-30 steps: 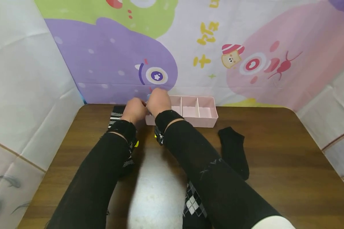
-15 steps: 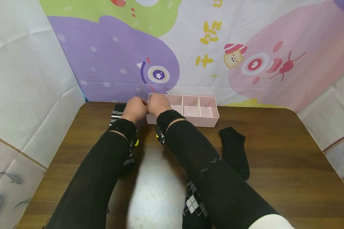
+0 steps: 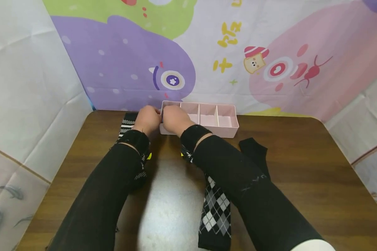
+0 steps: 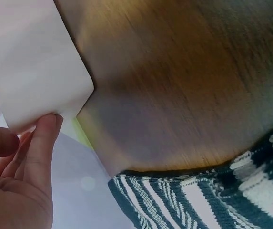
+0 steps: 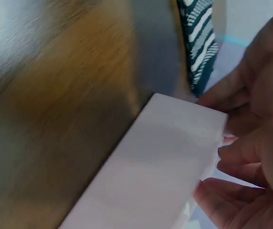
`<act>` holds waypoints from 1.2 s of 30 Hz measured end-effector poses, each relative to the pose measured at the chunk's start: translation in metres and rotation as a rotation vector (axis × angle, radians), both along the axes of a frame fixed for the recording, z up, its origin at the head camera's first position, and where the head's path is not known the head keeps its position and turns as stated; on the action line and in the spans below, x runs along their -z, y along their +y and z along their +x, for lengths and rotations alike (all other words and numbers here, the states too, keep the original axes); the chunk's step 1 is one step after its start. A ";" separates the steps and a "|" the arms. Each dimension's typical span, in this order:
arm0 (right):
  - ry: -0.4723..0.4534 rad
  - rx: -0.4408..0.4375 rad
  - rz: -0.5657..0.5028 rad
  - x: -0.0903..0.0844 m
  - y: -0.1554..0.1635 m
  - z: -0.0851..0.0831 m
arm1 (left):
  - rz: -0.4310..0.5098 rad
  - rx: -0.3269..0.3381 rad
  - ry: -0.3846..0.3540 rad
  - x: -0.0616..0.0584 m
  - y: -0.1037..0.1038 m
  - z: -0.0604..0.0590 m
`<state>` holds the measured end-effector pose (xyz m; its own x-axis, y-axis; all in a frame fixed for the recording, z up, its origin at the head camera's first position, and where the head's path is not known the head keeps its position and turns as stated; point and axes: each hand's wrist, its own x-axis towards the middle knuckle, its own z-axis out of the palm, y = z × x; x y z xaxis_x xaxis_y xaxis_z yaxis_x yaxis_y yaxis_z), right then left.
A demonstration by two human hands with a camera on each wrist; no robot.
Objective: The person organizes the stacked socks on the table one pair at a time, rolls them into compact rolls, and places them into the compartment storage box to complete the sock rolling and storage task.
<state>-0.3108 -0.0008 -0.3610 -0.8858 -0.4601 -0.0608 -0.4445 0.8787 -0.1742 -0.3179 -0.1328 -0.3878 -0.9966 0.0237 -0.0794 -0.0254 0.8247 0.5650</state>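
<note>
L hand [image 3: 147,120] pinches L end of pink box [image 3: 223,131] — R hand [image 3: 176,119] just beside, can't tell if gripping.

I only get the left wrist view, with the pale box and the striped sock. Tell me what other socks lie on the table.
Observer: The head view shows two more: a diamond-patterned sock and a plain black sock.
Operator: Report whether I'd see them whole from there.
Observer: No, the right sleeve hides part of each.
Operator: Describe the inside of the box.
Observer: The box is divided into four compartments in a row.
</note>
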 end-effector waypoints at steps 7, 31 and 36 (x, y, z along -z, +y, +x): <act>0.039 -0.150 0.021 -0.027 0.031 0.009 | -0.051 0.020 0.013 -0.004 0.003 -0.006; -0.089 -0.035 -0.129 -0.054 0.157 0.135 | -0.226 0.420 0.242 -0.076 0.044 0.081; -0.145 0.016 -0.248 -0.024 0.168 0.170 | -0.345 0.643 0.408 -0.068 0.065 0.159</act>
<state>-0.1406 0.1670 -0.3373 -0.8834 -0.4626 -0.0747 -0.3857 0.8083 -0.4449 -0.1589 -0.0674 -0.3196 -0.7494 0.6378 0.1778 0.6609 0.7371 0.1411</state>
